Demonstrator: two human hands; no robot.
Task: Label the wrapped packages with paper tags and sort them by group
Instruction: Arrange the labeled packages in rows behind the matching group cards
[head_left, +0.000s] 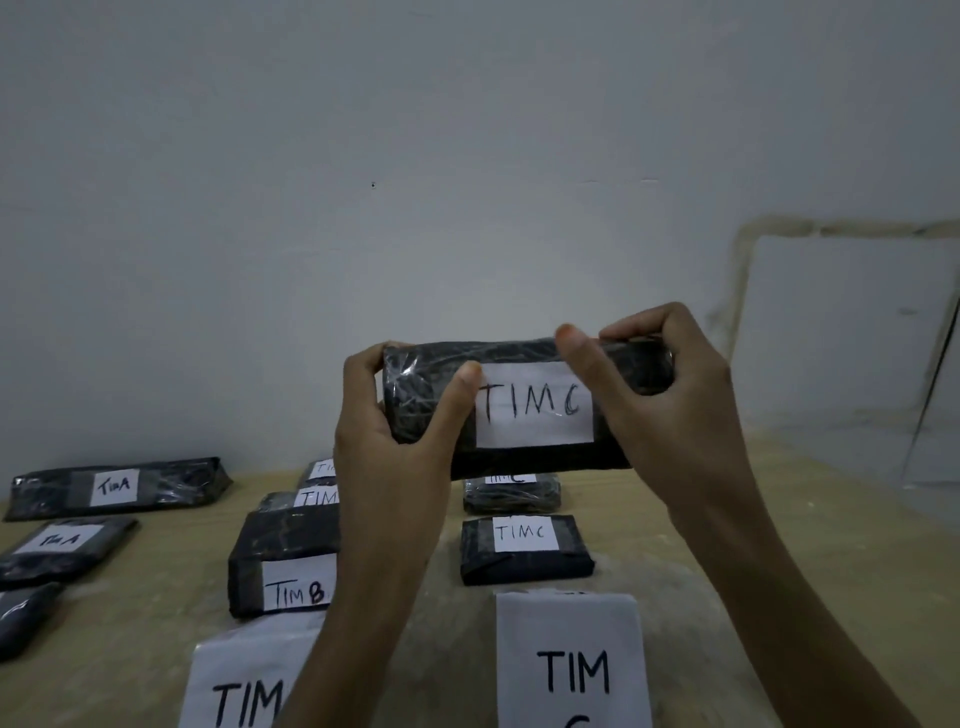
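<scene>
I hold a black wrapped package (524, 462) up in the air above the table, in front of the wall. A white paper tag (535, 405) reading "TIM C" sits on its front face. My left hand (395, 426) grips the package's left end, thumb pressed at the tag's left edge. My right hand (660, 384) grips the right end, thumb lifted over the tag's top right corner. Below it lie two other packages tagged "TIM C" (524, 551) (511, 493).
On the wooden table (727, 571), a "TIM B" package (283, 566) heads a middle row, with more behind it. Packages tagged "TIM A" (117, 488) (60, 545) lie at the left. Large paper sheets reading "TIM C" (571, 665) and "TIM" (244, 686) mark the near edge.
</scene>
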